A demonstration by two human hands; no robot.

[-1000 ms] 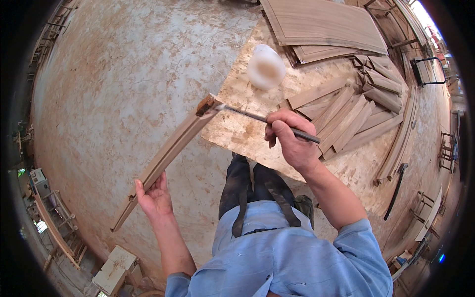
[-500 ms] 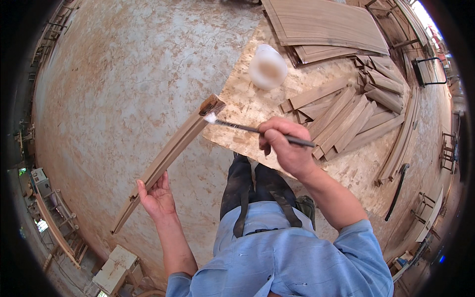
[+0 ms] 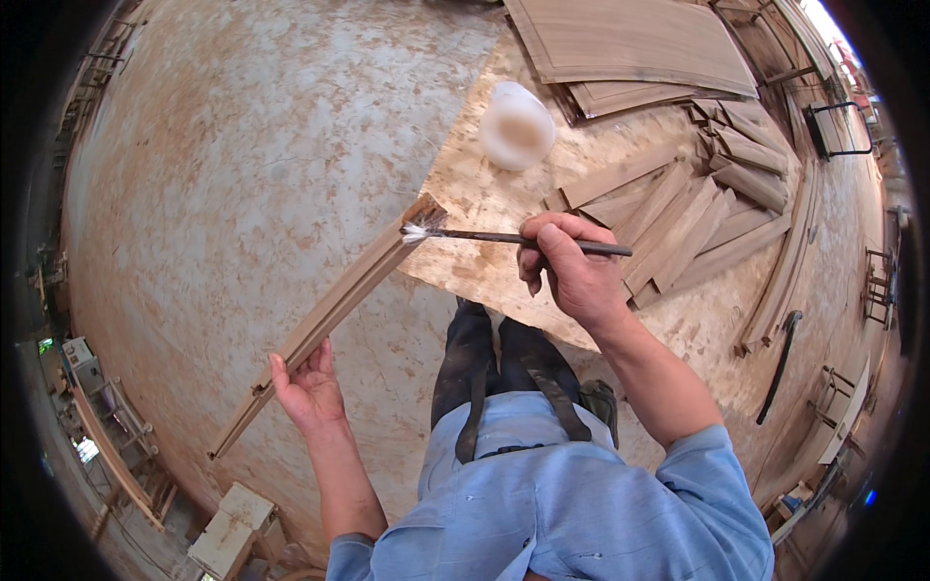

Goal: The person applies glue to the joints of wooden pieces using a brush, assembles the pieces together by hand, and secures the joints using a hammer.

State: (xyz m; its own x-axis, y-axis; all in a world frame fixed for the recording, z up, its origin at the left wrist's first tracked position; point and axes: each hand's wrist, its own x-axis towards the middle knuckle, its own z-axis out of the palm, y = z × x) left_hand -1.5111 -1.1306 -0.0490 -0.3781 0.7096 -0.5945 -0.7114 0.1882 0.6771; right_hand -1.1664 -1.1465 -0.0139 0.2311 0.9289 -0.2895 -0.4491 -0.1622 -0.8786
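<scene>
My left hand (image 3: pixel 310 387) grips a long brown wooden rail (image 3: pixel 334 300) near its lower part, thumb on one side and fingers behind. The rail slants up to the right, and its far end (image 3: pixel 423 211) is darker and looks cut to a joint. My right hand (image 3: pixel 573 269) pinches the dark handle of a thin brush (image 3: pixel 484 235). White bristles, apparently loaded with something white, touch the rail just below its dark end. Beyond the brush a whitish plastic tub (image 3: pixel 516 129) with a tan middle stands on the plywood sheet (image 3: pixel 465 266).
Several wooden pieces (image 3: pixel 678 218) lie heaped on the plywood to the right. Behind them are stacked flat wooden panels (image 3: pixel 630 44). Long curved strips (image 3: pixel 780 266) lie at the sheet's right side, near a black bar (image 3: pixel 778 368). A pale box-like cabinet (image 3: pixel 232 528) stands at lower left.
The brush has turned more level, and its bristles now press against the rail's end. My right hand has shifted slightly right. The rail's upper end has dipped a little.
</scene>
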